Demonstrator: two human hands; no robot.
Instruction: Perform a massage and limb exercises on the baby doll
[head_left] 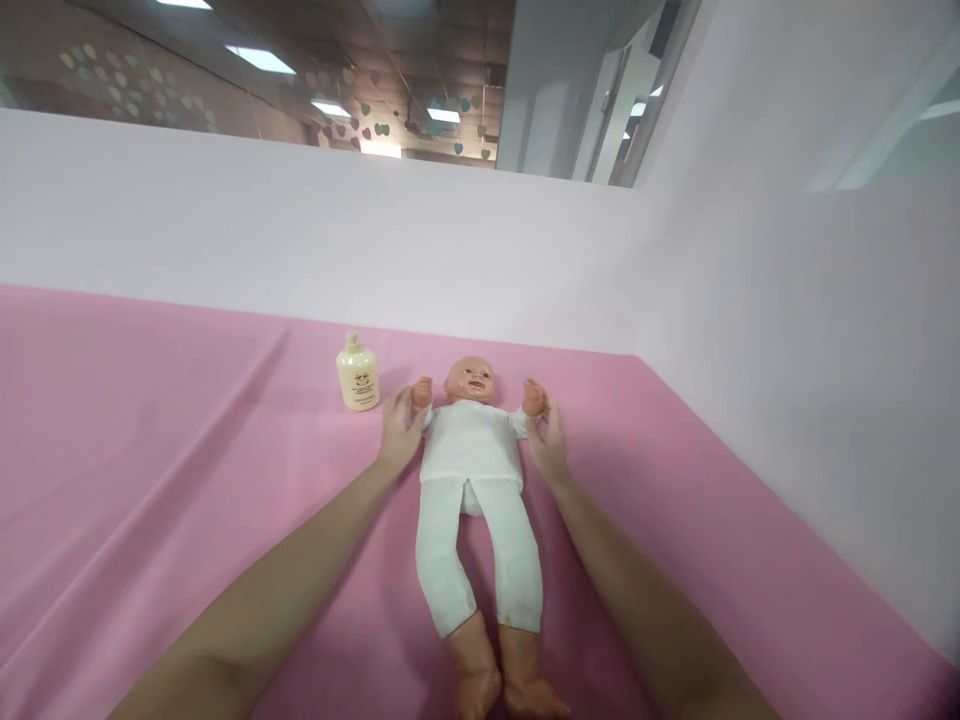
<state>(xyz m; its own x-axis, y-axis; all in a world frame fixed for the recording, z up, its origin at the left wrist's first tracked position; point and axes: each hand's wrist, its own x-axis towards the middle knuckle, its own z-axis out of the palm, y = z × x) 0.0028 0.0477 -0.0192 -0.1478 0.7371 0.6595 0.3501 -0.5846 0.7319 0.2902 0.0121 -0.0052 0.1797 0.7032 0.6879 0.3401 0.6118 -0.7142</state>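
Observation:
A baby doll [471, 455] in a white top and white trousers lies on its back on the pink cloth [150, 450], head away from me, feet near the bottom edge. My left hand [399, 428] grips the doll's raised arm on the left side, fingers wrapped at the wrist. On the other side my right hand [547, 440] holds the doll's other raised arm in the same way. Both of my forearms reach in from the bottom of the view.
A small cream lotion bottle [358, 373] stands upright on the cloth just left of my left hand. White partition walls [750, 330] close off the back and the right side. The cloth has long folds on the left.

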